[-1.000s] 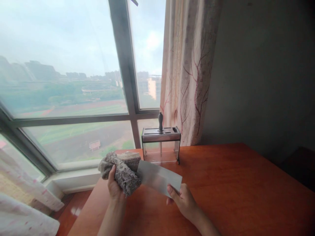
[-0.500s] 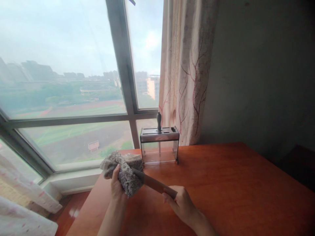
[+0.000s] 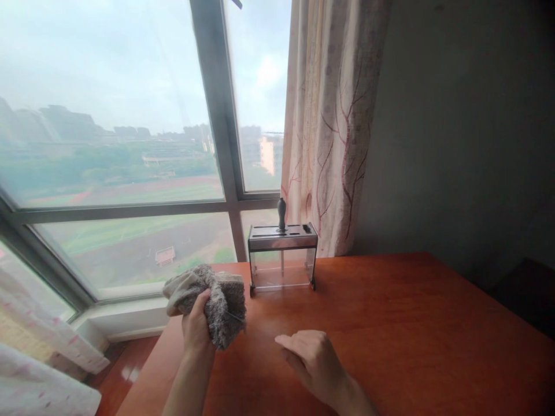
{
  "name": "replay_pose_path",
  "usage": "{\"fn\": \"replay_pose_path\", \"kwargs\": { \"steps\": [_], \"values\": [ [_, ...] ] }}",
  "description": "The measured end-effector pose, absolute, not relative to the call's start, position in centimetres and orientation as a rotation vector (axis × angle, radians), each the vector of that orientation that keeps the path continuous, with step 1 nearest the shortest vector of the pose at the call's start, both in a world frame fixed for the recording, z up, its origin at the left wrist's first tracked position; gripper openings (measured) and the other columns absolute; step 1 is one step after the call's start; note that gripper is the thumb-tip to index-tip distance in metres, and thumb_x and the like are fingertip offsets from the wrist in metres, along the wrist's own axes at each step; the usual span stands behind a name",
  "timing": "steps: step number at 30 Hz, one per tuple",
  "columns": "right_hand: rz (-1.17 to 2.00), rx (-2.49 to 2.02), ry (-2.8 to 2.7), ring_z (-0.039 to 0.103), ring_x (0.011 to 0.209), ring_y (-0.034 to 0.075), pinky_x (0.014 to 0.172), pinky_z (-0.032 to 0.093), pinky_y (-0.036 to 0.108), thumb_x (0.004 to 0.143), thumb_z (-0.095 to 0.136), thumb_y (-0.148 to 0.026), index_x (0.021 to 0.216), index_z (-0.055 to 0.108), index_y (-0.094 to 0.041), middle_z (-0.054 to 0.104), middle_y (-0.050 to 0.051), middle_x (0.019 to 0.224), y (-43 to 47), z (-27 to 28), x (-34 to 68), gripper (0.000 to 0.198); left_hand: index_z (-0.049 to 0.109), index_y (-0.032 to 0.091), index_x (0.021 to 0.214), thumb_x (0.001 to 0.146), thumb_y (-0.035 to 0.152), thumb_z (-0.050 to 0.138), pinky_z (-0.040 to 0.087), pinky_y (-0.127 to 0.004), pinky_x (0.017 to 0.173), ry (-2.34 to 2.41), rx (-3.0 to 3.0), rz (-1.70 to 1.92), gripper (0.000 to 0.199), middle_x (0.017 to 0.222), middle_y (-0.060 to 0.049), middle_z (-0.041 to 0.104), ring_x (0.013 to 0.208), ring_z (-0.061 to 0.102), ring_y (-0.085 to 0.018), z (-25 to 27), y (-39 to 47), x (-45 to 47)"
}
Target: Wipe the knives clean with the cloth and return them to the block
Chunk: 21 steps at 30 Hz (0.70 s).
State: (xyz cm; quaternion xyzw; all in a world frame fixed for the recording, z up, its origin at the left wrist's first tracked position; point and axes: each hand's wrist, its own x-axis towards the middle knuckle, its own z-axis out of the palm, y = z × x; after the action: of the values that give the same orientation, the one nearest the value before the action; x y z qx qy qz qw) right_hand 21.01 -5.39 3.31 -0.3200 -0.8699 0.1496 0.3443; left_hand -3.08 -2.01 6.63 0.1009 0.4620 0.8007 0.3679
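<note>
Cloth (image 3: 219,306) comes first from the left. It is a grey, fluffy rag, bunched up and lifted a little above the near-left part of the wooden table (image 3: 411,323), in front of the window (image 3: 108,144). The left hand (image 3: 196,330) grips it from below, with the thumb pressed into the folds and the other fingers curled behind and hidden by the fabric. A thin dark sliver (image 3: 237,317) comes out of the bundle on its right side — I cannot tell what it is.

Farther back, near the window frame, stands a clear holder (image 3: 281,260) with a slotted metal top, and one dark handle (image 3: 282,214) rises from it.

The right hand (image 3: 313,359) is low over the table, palm down, with the fingers stretched and pressed together. I cannot tell whether it holds something under them. A patterned curtain (image 3: 333,115) hangs behind.

To wipe well, I judge the rag should stay thick between the palm and anything thin or sharp — the grip firm, the strokes slow and directed away from the other hand.
</note>
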Motion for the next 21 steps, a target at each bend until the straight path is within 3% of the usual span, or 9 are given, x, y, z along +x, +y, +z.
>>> {"fn": "replay_pose_path", "kwargs": {
  "steps": [4, 8, 14, 21],
  "values": [
    [1.01, -0.953, -1.873, 0.044, 0.048, 0.012, 0.049, 0.029, 0.026, 0.091, 0.044, -0.048, 0.056, 0.054, -0.018, 0.047, -0.001, 0.05, -5.4, 2.5, 21.1, 0.047, 0.066, 0.012, 0.079, 0.067, 0.014, 0.067, 0.056, -0.021, 0.056, 1.178, 0.296, 2.038, 0.013, 0.065, 0.0, 0.069, 0.054, 0.066, -0.014, 6.8, -2.1, -3.3],
    [1.514, -0.938, -1.398, 0.033, 0.039, 0.008, 0.041, 0.024, 0.023, 0.081, 0.053, -0.06, 0.062, 0.053, -0.018, 0.039, -0.006, 0.043, -4.8, 2.4, 21.7, 0.047, 0.066, 0.013, 0.083, 0.063, 0.015, 0.068, 0.057, -0.025, 0.063, 1.088, 0.404, 1.982, 0.021, 0.07, 0.0, 0.071, 0.065, 0.069, -0.018, 7.3, -2.7, -3.4],
    [1.74, -0.886, -0.92, 0.024, 0.041, 0.004, 0.038, 0.014, 0.02, 0.072, 0.07, -0.05, 0.076, 0.059, -0.019, 0.049, -0.005, 0.059, -4.0, 3.5, 23.1, 0.034, 0.066, 0.015, 0.087, 0.059, 0.016, 0.064, 0.057, -0.039, 0.078, 0.901, 0.243, 1.804, 0.028, 0.069, -0.003, 0.072, 0.084, 0.069, -0.029, 7.2, -3.8, -4.1],
    [1.939, -0.703, -0.828, 0.011, 0.034, 0.002, 0.039, 0.011, 0.021, 0.079, 0.065, -0.043, 0.065, 0.055, -0.019, 0.025, -0.012, 0.037, -3.3, 2.4, 23.2, 0.03, 0.066, 0.022, 0.099, 0.076, 0.035, 0.053, 0.051, -0.042, 0.089, 0.649, 0.254, 1.829, 0.029, 0.09, -0.008, 0.074, 0.098, 0.066, -0.029, 5.4, -3.6, -4.2]
  ]
}}
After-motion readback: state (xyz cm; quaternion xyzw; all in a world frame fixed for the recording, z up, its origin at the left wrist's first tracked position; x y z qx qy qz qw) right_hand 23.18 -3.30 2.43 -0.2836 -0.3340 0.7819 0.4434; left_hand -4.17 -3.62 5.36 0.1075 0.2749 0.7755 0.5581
